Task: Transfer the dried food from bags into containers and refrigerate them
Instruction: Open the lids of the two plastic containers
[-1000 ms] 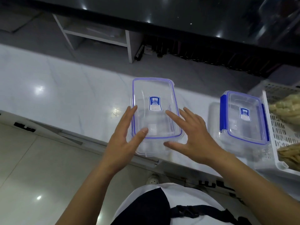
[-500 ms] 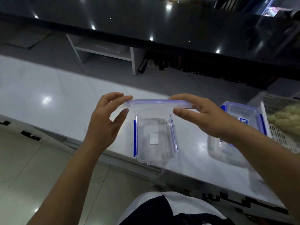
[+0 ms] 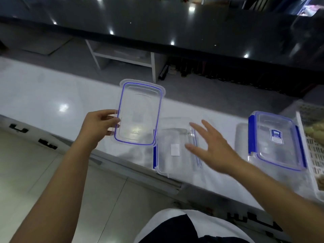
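A spread-fingered right hand (image 3: 213,151) hovers, holding nothing, over an uncovered clear container (image 3: 176,148) with blue side latches, long axis running away from the person, near the white counter's (image 3: 43,102) front edge. The left hand (image 3: 98,125) pinches its blue-sealed clear lid (image 3: 138,114) by one long edge, beside the container. At right, a lidded container (image 3: 277,141) bears an unreadable blue label (image 3: 276,136).

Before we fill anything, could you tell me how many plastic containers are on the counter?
2: an open container between the hands, and a lidded container right of it, beside the basket.
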The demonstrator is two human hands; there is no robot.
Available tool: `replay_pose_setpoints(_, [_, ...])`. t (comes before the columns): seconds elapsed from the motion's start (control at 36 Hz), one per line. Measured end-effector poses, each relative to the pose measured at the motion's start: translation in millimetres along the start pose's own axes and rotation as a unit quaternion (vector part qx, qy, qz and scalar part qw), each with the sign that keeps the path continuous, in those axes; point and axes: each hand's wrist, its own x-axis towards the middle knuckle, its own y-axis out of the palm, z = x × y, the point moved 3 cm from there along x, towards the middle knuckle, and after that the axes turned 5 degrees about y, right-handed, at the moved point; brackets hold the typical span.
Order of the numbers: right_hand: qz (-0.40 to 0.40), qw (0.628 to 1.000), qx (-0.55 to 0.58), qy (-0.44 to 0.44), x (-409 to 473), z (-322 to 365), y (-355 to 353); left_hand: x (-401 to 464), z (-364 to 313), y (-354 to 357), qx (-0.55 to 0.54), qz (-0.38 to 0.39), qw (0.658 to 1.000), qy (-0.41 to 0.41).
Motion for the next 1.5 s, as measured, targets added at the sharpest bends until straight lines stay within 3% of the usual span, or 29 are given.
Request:
replay_pose_setpoints(0.11, [0.047, 0.991, -0.126, -0.012, -8.9, -21.6, 48.1, 18.5, 25.0, -15.1, -0.024, -0.041, 0.995, -0.09])
replay_pose_setpoints(0.31, [0.046, 0.978, -0.204, -0.023, -14.4, -41.0, 77.8, 50.7, 61.8, -25.5, 0.033, -0.05, 0.982, -0.179])
replay_pose_setpoints(0.61, [0.019, 0.971, -0.238, -0.025, -17.2, -44.1, 81.7, 69.7, 77.5, -25.7, 0.121, -0.098, 0.975, -0.16])
replay_pose_setpoints(0.81, [0.0, 0.983, -0.186, -0.014, -27.4, -45.1, 72.0, 35.7, 17.4, 45.1, 0.231, -0.018, 0.973, 0.01])
replay_pose_setpoints(0.92, [-0.05, 0.988, -0.143, 0.04, -41.8, -60.3, 46.3, -4.8, -22.7, 120.8, 0.247, 0.095, 0.956, 0.127])
replay_pose_setpoints(1.03, [-0.131, 0.979, -0.095, 0.127, -62.7, -97.3, 14.6, -52.9, -45.5, 191.5, 0.258, 0.211, 0.927, 0.172])
replay_pose_setpoints(1.08, [-0.156, 0.968, -0.098, 0.17, -74.7, -120.6, 2.4, -77.1, -45.1, 221.3, 0.299, 0.275, 0.897, 0.174])
replay_pose_setpoints(1.17, [-0.152, 0.952, -0.132, 0.23, -86.8, -153.1, -10.3, -109.2, -27.0, 247.6, 0.422, 0.364, 0.808, 0.193])
replay_pose_setpoints(1.25, [-0.136, 0.948, -0.143, 0.248, -87.3, -175.5, -16.8, -120.7, -7.9, 243.0, 0.519, 0.358, 0.75, 0.202])
replay_pose_setpoints(1.39, [-0.138, 0.947, -0.139, 0.254, -78.5, -188.1, -19.0, -102.0, -8.4, 212.4, 0.538, 0.302, 0.772, 0.154])
replay_pose_setpoints(1.5, [-0.149, 0.943, -0.15, 0.255, -74.8, -186.3, -16.8, -89.2, -10.4, 204.0, 0.506, 0.327, 0.792, 0.1])
